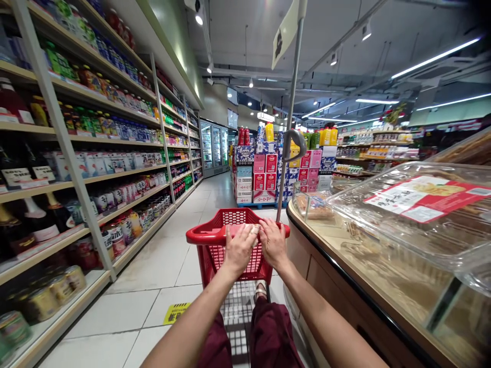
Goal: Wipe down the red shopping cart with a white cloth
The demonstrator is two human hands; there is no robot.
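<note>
A red plastic shopping cart (209, 236) stands directly in front of me, its perforated basket (235, 216) facing up the aisle. My left hand (241, 249) lies over the middle of the cart's handle, fingers bent forward across it. Close beside it, my right hand (272, 243) grips the handle's right part, and the two hands nearly touch. Both hands cover much of the handle and part of the basket. Just beyond my right hand rises a thin grey pole (287, 179) with a grey loop-shaped hook (294, 145); where its foot is fixed is hidden.
Shelves of bottles and cans (115, 174) line the left side. A wooden counter (318, 276) with clear food packs (414, 209) runs close along the right. Stacked drink boxes (264, 176) stand ahead. Pale floor tiles (169, 255) lead toward glass-door fridges (213, 145).
</note>
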